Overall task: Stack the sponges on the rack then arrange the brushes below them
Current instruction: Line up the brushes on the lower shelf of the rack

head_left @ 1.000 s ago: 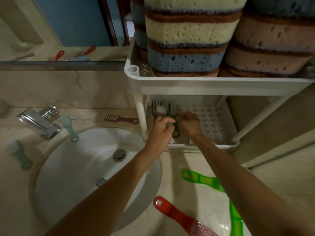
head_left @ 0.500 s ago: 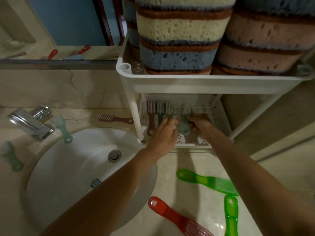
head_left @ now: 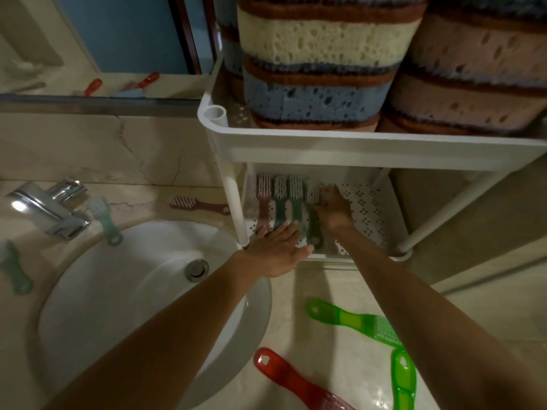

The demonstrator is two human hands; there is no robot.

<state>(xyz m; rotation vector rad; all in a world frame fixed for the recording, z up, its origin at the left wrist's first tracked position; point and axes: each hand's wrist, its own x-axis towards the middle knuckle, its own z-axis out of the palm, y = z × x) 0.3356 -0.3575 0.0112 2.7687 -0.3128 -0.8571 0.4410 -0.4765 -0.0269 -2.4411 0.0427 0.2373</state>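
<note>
4th brush [head_left: 311, 226] now beside 3 brushes [head_left: 279, 202] on rack [head_left: 370, 208], right hand [head_left: 333, 210] grip around it, left hand [head_left: 278, 250] open.

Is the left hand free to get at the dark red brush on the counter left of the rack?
Probably yes. The left hand lies flat, holding nothing, and the dark red brush lies uncovered on the counter; only the rack's leg stands between them.

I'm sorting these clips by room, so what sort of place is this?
Most likely a bathroom vanity: a round white basin with a chrome faucet set in a marble-look counter, a mirror above it, and a white rack holding sponges and brushes.
</note>
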